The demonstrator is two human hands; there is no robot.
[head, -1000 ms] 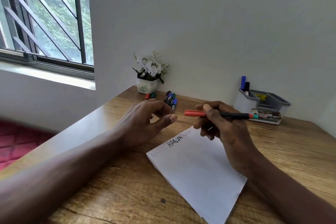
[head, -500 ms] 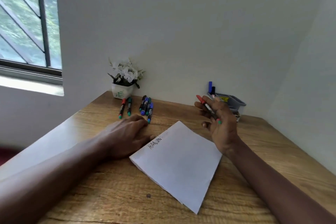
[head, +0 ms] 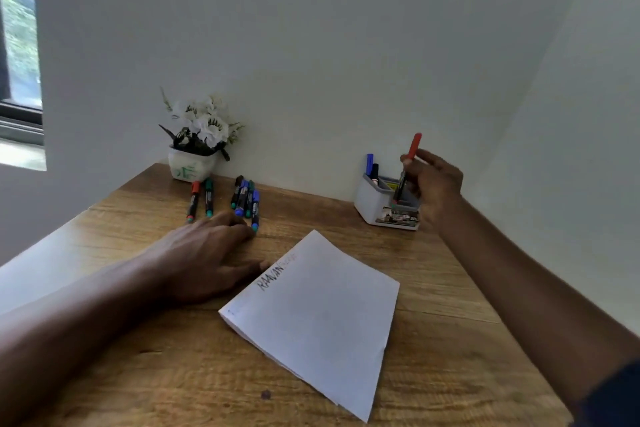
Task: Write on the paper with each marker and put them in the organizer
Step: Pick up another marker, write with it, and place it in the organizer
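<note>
Fingers of the right hand (head: 437, 184) pinch a red-capped marker (head: 408, 166) and hold it nearly upright, cap at the top, at the far right of a wooden table (head: 138, 374). The marker's lower end hangs at the grey organizer (head: 370, 203); whether it has entered a compartment cannot be told. A blue marker (head: 369, 162) and a black marker (head: 374, 172) stand upright in the organizer's tall left compartment, close to the white wall. The left hand (head: 207, 253) rests palm down on the wood, fingers relaxed and holding nothing, its thumb just beside the far left edge of the paper (head: 322, 315). That white sheet lies at an angle in the middle of the table, with dark handwriting and a fainter reddish mark along its far left edge. Beyond the left hand's fingertips, loose markers lie on the table: a red-capped and a green-capped pair (head: 201, 199) on the left, and a cluster of four (head: 246, 199) with blue, green and dark caps just right of them. A white pot of white flowers (head: 190, 168) stands against the wall behind the pair, and a window (head: 20, 80) shows at the far left.
</note>
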